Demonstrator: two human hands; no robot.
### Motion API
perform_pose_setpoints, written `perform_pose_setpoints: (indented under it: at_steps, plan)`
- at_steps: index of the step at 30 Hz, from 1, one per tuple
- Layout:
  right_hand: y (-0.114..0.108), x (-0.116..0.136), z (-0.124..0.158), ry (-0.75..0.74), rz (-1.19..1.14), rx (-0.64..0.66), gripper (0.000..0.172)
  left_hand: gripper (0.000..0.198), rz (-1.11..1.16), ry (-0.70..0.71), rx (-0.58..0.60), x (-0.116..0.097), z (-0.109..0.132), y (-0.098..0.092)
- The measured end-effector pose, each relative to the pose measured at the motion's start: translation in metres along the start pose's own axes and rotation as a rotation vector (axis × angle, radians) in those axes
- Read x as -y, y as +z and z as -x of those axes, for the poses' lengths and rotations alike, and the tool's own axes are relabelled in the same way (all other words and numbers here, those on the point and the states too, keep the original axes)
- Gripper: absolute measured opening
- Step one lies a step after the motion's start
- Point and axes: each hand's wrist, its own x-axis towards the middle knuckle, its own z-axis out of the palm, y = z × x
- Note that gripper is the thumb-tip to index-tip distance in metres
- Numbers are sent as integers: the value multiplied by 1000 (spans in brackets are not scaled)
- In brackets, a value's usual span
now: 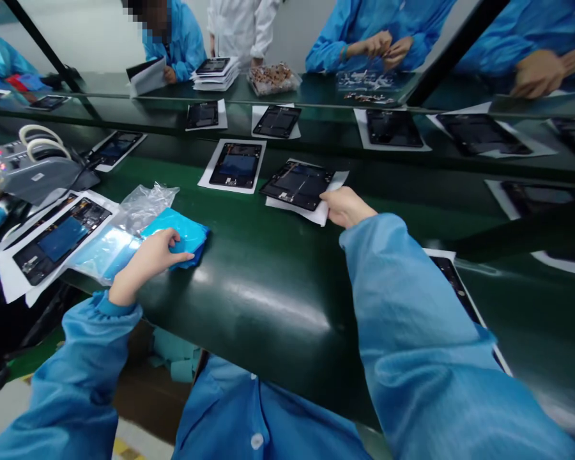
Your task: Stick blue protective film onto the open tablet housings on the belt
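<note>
My left hand (151,259) rests at a stack of bright blue film sheets (186,227), its fingers curled and the thumb stretched out apart from them. No sheet shows lifted between them. My right hand (347,206) pinches the right corner of a black, opened tablet-like panel (299,183), with a white paper sheet (294,211) beneath it. The panel lies slightly tilted over the green bench (249,275). Under the wrist side of my left hand is a clear plastic bag with pale blue film (108,249).
Another black panel (234,165) on white paper lies beyond. More panels (60,239) lie at left, near a grey device (41,169) with a looped cable. A shelf (326,134) crosses behind, bearing panels and a bag of copper-coloured parts (274,78). Co-workers in blue work across.
</note>
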Motion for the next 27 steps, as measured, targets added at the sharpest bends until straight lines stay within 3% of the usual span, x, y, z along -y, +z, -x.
perform_pose_setpoints:
  at_steps: [3,6,9,11,14,17,19,21,23,25,27]
  plan:
    - [-25,-9,55,124,-95,101,30,60,30,12,45,2,-5,-2]
    - [-57,-22,134,180,-169,180,28,66,32,27,58,0,-5,-2]
    - [-75,-33,210,215,-193,245,32,70,42,30,77,-1,-4,-2]
    - [-77,-39,244,168,-96,276,41,71,65,31,109,0,-5,-4]
    - [-72,-48,263,41,127,259,54,73,113,32,184,3,-13,-11]
    - [-73,-52,262,4,246,244,53,70,146,22,276,6,-19,-22]
    - [-75,-46,264,-13,355,186,48,58,119,3,212,5,-13,-31]
    - [-73,-31,274,-89,508,53,46,39,43,-31,-3,-4,8,-38]
    - [-59,-7,291,-250,553,-32,47,21,-29,-39,-272,-20,46,-41]
    - [-30,19,313,-409,341,88,42,18,-11,58,-468,-39,94,-37]
    - [11,43,337,-418,16,363,44,16,138,187,-399,-55,143,-27]
